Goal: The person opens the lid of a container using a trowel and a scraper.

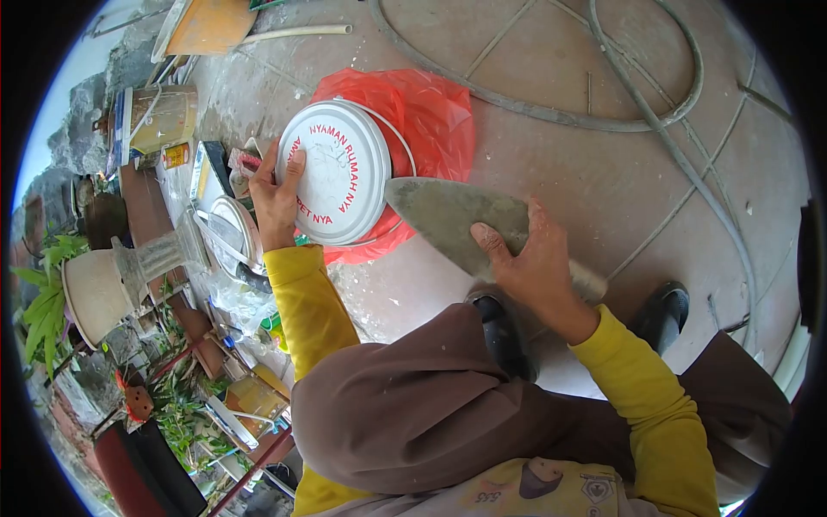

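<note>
A round white lid point(332, 177) with red lettering tops a white bucket standing on a red plastic bag point(431, 129). My left hand point(277, 189) grips the lid's near-left edge, thumb on top and fingers at the rim. In my right hand point(538, 267) is a pointed trowel point(461, 215) with a dull grey blade. My thumb presses on its flat face, and the tip points left, right at the bucket's side. The trowel's handle is mostly hidden by my palm.
A grey hose point(568, 121) loops over the tiled floor point(534, 164). Left of the bucket are another white tub point(237, 228) with a putty knife across it, a small yellow can point(176, 156), a stained bucket point(162, 116) and a plant pot point(99, 289). My boots point(663, 314) are below the trowel.
</note>
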`<state>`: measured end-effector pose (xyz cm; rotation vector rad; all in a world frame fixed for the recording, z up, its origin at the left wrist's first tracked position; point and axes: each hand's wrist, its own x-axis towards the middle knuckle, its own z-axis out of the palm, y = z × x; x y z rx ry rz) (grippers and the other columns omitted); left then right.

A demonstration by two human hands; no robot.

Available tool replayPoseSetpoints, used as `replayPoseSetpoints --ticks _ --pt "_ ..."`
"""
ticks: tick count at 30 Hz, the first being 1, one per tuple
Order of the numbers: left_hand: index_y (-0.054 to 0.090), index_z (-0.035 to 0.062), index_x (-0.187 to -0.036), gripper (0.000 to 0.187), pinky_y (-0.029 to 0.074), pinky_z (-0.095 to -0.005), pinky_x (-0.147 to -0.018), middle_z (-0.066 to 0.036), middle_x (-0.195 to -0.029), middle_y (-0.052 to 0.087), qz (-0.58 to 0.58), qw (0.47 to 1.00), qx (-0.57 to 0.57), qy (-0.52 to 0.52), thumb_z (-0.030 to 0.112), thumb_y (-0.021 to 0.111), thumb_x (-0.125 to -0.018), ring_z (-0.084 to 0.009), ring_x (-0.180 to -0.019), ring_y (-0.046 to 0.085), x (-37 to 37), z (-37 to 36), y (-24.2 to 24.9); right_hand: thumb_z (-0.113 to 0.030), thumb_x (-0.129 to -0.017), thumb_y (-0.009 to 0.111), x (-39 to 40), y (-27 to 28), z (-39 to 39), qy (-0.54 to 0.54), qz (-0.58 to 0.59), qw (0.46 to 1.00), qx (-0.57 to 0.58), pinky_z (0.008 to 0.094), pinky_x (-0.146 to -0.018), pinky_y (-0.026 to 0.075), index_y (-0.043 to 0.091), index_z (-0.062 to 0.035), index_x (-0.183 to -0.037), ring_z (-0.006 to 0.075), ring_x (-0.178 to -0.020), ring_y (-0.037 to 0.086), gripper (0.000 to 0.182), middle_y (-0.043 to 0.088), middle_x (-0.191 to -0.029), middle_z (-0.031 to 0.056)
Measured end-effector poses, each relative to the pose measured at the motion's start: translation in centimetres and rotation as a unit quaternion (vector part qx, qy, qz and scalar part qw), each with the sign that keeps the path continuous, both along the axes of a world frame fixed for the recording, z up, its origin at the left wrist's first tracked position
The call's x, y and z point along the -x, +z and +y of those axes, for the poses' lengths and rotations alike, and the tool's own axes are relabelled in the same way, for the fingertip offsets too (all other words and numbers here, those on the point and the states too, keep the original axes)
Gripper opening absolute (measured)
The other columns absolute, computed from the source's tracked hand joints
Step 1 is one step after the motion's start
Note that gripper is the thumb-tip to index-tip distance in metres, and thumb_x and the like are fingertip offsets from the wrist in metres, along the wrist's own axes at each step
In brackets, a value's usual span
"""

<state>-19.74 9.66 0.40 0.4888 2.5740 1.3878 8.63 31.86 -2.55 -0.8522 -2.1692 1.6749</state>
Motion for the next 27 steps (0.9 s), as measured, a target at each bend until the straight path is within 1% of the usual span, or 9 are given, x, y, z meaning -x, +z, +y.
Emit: replayPoseSetpoints --ticks 2,5,8,11,14,17,21,26,27 --pt "0.061 -0.0061 -0.130 0.052 0.050 -0.0279 -0.088 -0.012 -0.110 0.070 0.007 1.000 0.009 -0.005 0.024 0.076 -0.090 -0.0150 -0.097 0.064 -0.2 0.0 0.2 -0.034 -0.082 0.078 0.0 -1.3 -0.3 -0.001 0.033 0.999 0.015 0.0469 -0.056 0.053 0.052 0.0110 -0.106 0.0438 -0.059 0.066 0.058 0.062 -0.064 0.0217" --pt "0.060 -0.0075 -0.130 0.054 0.050 -0.0284 -0.088 -0.013 -0.111 0.070 -0.016 1.000 0.013 0.003 0.025 0.075 -0.090 -0.0156 -0.097 0.063 -0.3 0.0 0.5 -0.035 -0.082 0.078 -0.1 -0.6 -0.5 -0.010 0.021 1.000 0.000 0.0470 -0.056 0.053 0.052 0.0107 -0.106 0.0441 -0.060 0.066 0.058 0.062 -0.064 0.0223" --pt "0.059 -0.0083 -0.130 0.055 0.050 -0.0283 -0.089 -0.014 -0.111 0.070 0.012 1.000 0.017 -0.001 0.026 0.075 -0.090 -0.0160 -0.098 0.063 0.1 -0.4 -0.2 -0.035 -0.081 0.078 -0.5 0.6 -0.2 0.008 -0.033 0.995 -0.096 0.0468 -0.061 0.054 0.055 0.0105 -0.100 0.0452 -0.066 0.067 0.054 0.064 -0.068 0.0244" --pt "0.059 -0.0086 -0.131 0.056 0.050 -0.0283 -0.089 -0.014 -0.112 0.069 -0.003 1.000 0.020 -0.003 0.026 0.075 -0.090 -0.0163 -0.099 0.063 -0.2 -0.1 0.4 -0.036 -0.080 0.079 0.0 1.4 0.7 0.023 -0.060 0.997 -0.046 0.0441 -0.065 0.055 0.057 0.0099 -0.095 0.0432 -0.073 0.069 0.053 0.065 -0.075 0.0272" --pt "0.058 -0.0087 -0.132 0.056 0.049 -0.0279 -0.090 -0.014 -0.113 0.069 -0.005 1.000 0.018 0.000 0.025 0.075 -0.090 -0.0162 -0.099 0.063 0.1 -0.3 0.1 -0.037 -0.080 0.079 0.2 0.3 0.7 0.025 -0.057 0.997 0.055 0.0439 -0.069 0.055 0.058 0.0096 -0.095 0.0421 -0.078 0.069 0.053 0.065 -0.081 0.0290" --pt "0.059 -0.0079 -0.131 0.053 0.050 -0.0267 -0.088 -0.012 -0.112 0.069 -0.025 1.000 0.010 -0.004 0.024 0.073 -0.092 -0.0149 -0.098 0.063 -0.4 0.3 0.6 -0.039 -0.080 0.079 0.5 0.1 0.6 -0.006 -0.074 0.945 0.320 0.0451 -0.074 0.053 0.059 0.0097 -0.094 0.0430 -0.083 0.068 0.054 0.065 -0.086 0.0304" --pt "0.059 -0.0067 -0.131 0.049 0.049 -0.0250 -0.086 -0.010 -0.111 0.070 -0.013 1.000 0.009 0.008 0.022 0.071 -0.094 -0.0129 -0.096 0.063 -0.5 0.2 0.2 -0.039 -0.081 0.078 0.3 -0.2 0.1 -0.001 -0.060 0.981 0.187 0.0470 -0.074 0.053 0.059 0.0099 -0.097 0.0443 -0.082 0.068 0.055 0.065 -0.087 0.0304" --pt "0.058 -0.0075 -0.133 0.050 0.049 -0.0243 -0.087 -0.011 -0.112 0.069 -0.022 0.999 -0.021 0.011 0.022 0.070 -0.094 -0.0125 -0.097 0.062 -0.9 0.8 0.3 -0.039 -0.082 0.077 1.2 0.2 2.9 0.023 -0.029 0.996 -0.077 0.0499 -0.072 0.054 0.056 0.0106 -0.104 0.0470 -0.081 0.067 0.059 0.066 -0.084 0.0299" --pt "0.057 -0.0076 -0.133 0.050 0.049 -0.0243 -0.087 -0.011 -0.112 0.069 -0.010 1.000 -0.026 0.014 0.021 0.070 -0.094 -0.0125 -0.097 0.062 -0.9 1.0 0.3 -0.039 -0.082 0.077 1.5 0.7 3.6 0.042 -0.036 0.997 -0.062 0.0503 -0.072 0.053 0.055 0.0107 -0.105 0.0474 -0.081 0.067 0.059 0.066 -0.083 0.0293"
